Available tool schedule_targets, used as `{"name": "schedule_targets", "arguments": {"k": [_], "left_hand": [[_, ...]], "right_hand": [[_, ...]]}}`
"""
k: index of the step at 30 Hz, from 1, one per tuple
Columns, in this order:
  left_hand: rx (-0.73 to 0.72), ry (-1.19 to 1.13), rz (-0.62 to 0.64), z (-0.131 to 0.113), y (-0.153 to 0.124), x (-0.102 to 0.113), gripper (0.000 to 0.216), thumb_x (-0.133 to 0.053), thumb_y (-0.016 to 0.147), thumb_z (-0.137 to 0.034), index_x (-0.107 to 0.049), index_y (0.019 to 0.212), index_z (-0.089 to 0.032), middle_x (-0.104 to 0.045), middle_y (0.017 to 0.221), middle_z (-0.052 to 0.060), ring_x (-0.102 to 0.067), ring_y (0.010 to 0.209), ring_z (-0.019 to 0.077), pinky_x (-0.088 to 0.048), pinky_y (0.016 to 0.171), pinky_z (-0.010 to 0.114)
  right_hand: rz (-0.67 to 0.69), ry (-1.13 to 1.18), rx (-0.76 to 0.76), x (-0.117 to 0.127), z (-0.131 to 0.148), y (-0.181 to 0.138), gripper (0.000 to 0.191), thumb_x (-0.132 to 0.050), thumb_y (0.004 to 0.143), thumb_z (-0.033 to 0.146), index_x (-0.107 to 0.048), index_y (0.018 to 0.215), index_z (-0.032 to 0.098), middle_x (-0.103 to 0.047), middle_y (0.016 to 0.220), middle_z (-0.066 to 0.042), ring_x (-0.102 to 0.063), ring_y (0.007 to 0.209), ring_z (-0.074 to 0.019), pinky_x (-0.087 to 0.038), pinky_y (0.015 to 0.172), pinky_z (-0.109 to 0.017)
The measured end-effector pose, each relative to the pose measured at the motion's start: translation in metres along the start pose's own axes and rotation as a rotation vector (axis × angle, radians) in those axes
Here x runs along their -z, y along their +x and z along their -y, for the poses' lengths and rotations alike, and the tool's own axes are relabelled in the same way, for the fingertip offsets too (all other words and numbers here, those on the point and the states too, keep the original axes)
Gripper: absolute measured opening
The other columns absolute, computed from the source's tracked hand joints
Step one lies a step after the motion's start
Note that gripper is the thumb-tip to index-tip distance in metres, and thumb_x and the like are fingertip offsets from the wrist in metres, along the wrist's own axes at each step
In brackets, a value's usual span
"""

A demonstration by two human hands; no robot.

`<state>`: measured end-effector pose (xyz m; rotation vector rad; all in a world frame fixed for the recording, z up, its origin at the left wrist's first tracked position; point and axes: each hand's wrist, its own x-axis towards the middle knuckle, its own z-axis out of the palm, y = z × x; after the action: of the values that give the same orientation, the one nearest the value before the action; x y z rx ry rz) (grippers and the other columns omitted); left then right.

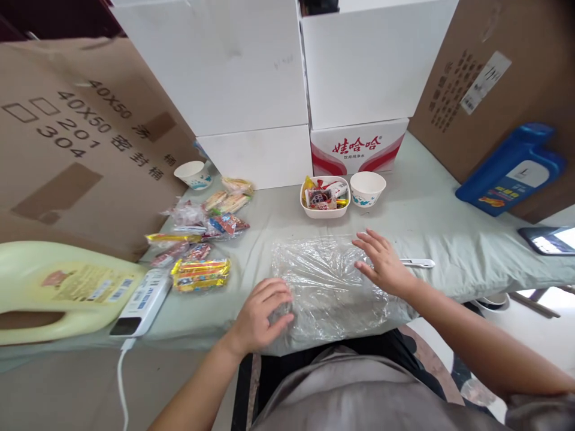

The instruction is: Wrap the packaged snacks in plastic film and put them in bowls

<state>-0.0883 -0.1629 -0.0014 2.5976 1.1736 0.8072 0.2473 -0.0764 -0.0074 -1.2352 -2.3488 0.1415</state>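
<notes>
A clear plastic sheet [335,299] is spread, crinkled, at the near edge of a table covered in pale green cloth [256,257]. Its left side is met by the left hand [261,312], whose fingers are loosely curved with the thumb held apart; whether any film is pinched there cannot be told. Over the far right part of the sheet, the right hand [380,263] is held with fingers open and spread, nothing gripped; contact with the film cannot be made out. A white-handled tool [421,263] is seen just right of that hand, partly hidden by it. Beyond the sheet, a white dish [326,213] is filled with wrapped snacks [324,196], with a paper bowl [367,191] set just to its right. To the left, a yellow-wrapped pack [200,275] is placed near other packets [227,224].
</notes>
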Motion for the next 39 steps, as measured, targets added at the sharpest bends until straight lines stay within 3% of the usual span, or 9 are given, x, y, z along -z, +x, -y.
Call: {"name": "schedule_targets", "arguments": {"k": [5,10,15,21,25,29,32,36,39], "left_hand": [[0.002,0.157,0.16,-0.01,-0.04,-0.004,0.048,-0.07,0.078,-0.035,-0.057,0.122,-0.019,-0.059,0.131,0.013,-0.049,0.129,0.0317,-0.045,0.105,0.05],[0.023,0.235,0.1,-0.005,-0.058,-0.017,0.02,-0.053,0.087,-0.013,-0.063,0.102,-0.021,-0.061,0.131,0.008,-0.05,0.13,0.0256,-0.046,0.105,0.044],[0.074,0.07,-0.011,-0.012,-0.048,-0.019,0.017,-0.047,0.09,-0.009,-0.059,0.094,-0.02,-0.07,0.112,0.007,-0.057,0.122,0.023,-0.049,0.1,0.041],[0.359,-0.216,-0.103,-0.023,-0.044,-0.011,0.015,-0.044,0.094,-0.018,-0.058,0.092,-0.021,-0.071,0.098,0.005,-0.069,0.084,0.0156,-0.056,0.077,0.029],[0.612,-0.368,-0.214,-0.018,-0.026,-0.008,0.013,-0.048,0.093,-0.029,-0.056,0.091,-0.019,-0.07,0.083,0.003,-0.069,0.075,0.016,-0.056,0.072,0.028],[0.8,-0.45,-0.386,-0.002,0.012,-0.011,0.017,-0.045,0.091,-0.035,-0.05,0.088,-0.02,-0.067,0.08,0.001,-0.067,0.062,0.0138,-0.055,0.065,0.028],[0.909,-0.212,-0.409,0.013,0.037,-0.019,0.01,-0.044,0.089,-0.03,-0.049,0.088,-0.021,-0.065,0.073,0.0,-0.062,0.055,0.0137,-0.051,0.059,0.026],[0.957,0.323,-0.252,0.026,0.047,-0.036,0.02,-0.044,0.089,-0.022,-0.054,0.105,-0.018,-0.07,0.079,0.007,-0.068,0.07,0.0222,-0.048,0.064,0.03],[0.907,0.493,-0.158,0.031,0.04,-0.05,0.03,-0.039,0.092,-0.023,-0.054,0.115,-0.013,-0.071,0.083,0.012,-0.069,0.071,0.025,-0.048,0.062,0.031]], "right_hand": [[-0.009,0.218,0.223,0.029,-0.002,-0.041,0.042,-0.048,0.095,0.046,-0.056,0.125,0.018,-0.064,0.119,-0.014,-0.052,0.122,-0.0253,-0.046,0.1,-0.045],[0.233,0.069,0.336,0.009,-0.001,-0.094,0.049,-0.059,0.09,0.04,-0.053,0.134,0.021,-0.059,0.132,-0.012,-0.047,0.13,-0.0269,-0.044,0.102,-0.047],[0.105,0.029,0.246,-0.006,-0.001,-0.109,0.028,-0.047,0.094,0.016,-0.064,0.114,0.022,-0.064,0.126,-0.01,-0.056,0.118,-0.0239,-0.049,0.094,-0.045],[0.048,0.287,0.175,0.014,0.008,-0.097,0.02,-0.047,0.094,0.018,-0.063,0.106,0.021,-0.07,0.105,-0.009,-0.062,0.108,-0.0225,-0.053,0.088,-0.041],[0.071,0.422,-0.058,0.016,0.01,-0.081,0.021,-0.046,0.096,0.027,-0.064,0.107,0.022,-0.071,0.095,-0.007,-0.068,0.088,-0.0181,-0.057,0.07,-0.03],[-0.081,0.498,-0.324,0.002,0.007,-0.047,0.024,-0.057,0.088,0.037,-0.064,0.106,0.022,-0.072,0.094,-0.006,-0.069,0.081,-0.018,-0.057,0.067,-0.029],[-0.169,0.511,-0.442,-0.012,0.003,-0.019,0.028,-0.057,0.085,0.037,-0.062,0.107,0.02,-0.069,0.078,-0.002,-0.066,0.066,-0.0165,-0.055,0.064,-0.031],[-0.179,0.332,-0.458,-0.028,-0.002,-0.001,0.033,-0.052,0.086,0.034,-0.059,0.114,0.018,-0.066,0.07,-0.001,-0.063,0.062,-0.0175,-0.051,0.062,-0.031],[-0.191,0.22,-0.428,-0.039,-0.003,-0.002,0.039,-0.049,0.088,0.036,-0.054,0.121,0.016,-0.068,0.075,-0.003,-0.064,0.065,-0.0204,-0.049,0.063,-0.033]]}}
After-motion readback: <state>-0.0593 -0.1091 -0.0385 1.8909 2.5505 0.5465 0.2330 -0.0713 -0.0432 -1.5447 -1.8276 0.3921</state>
